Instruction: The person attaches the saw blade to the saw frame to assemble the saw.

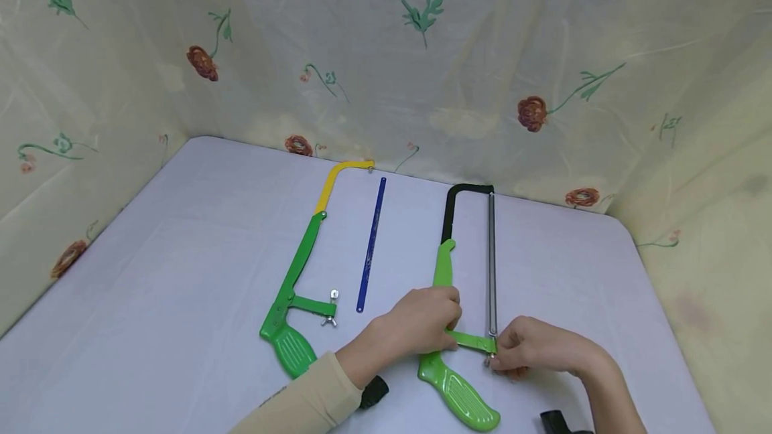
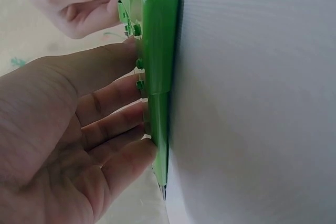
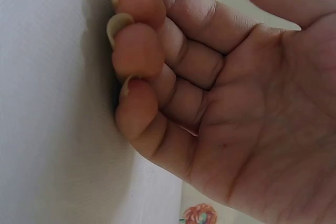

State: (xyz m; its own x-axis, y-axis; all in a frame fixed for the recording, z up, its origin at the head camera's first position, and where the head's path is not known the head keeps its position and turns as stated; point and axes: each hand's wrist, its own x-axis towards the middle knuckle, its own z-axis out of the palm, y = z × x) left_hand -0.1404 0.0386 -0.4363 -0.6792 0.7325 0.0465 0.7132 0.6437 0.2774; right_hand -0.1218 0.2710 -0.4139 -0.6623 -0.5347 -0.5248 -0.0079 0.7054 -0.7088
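A light green hacksaw [image 1: 443,266] with a black front bow lies on the white table, a grey blade [image 1: 492,260] fitted along its right side. My left hand [image 1: 416,320] holds its frame near the crossbar; in the left wrist view the thumb and fingertips [image 2: 142,153] bear on the frame. At the crossbar's outer end my right hand [image 1: 537,347] pinches the small wing nut [image 1: 488,360] below the blade. In the right wrist view the other fingers [image 3: 139,51] curl close over the tabletop, and the nut is hidden.
Left of my hands lies a darker green hacksaw [image 1: 298,260] with a yellow bow, no blade in it, and a wing nut [image 1: 329,321] on its crossbar. A blue hacksaw blade [image 1: 370,246] lies between the saws. Flowered cloth [image 1: 362,112] hangs around the table's [image 1: 181,253] far edges.
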